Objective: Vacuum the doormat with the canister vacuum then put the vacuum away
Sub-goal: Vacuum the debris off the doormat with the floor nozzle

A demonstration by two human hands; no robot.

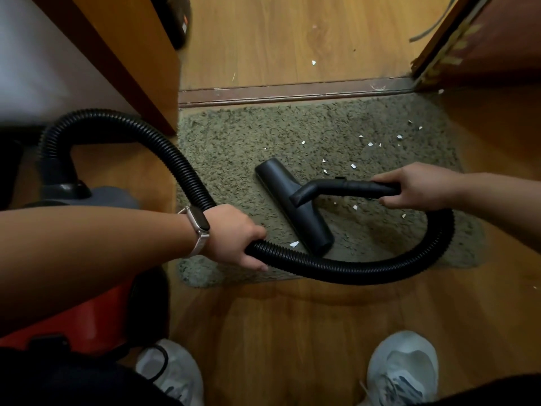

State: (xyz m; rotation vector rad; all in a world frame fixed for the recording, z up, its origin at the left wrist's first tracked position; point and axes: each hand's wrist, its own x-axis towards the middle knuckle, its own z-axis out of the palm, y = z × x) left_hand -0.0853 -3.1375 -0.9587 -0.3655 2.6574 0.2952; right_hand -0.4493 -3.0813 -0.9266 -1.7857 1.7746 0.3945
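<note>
On the green doormat (pixel 292 136), below the door threshold, the black floor nozzle (pixel 292 200) rests among white paper scraps (pixel 354 166). Right hand (pixel 421 186) fingers wrap the wand handle (pixel 351 187); left hand (pixel 234 232) fingers close around the ribbed hose (pixel 336 266). Red canister (pixel 87 315) sits at left.
</note>
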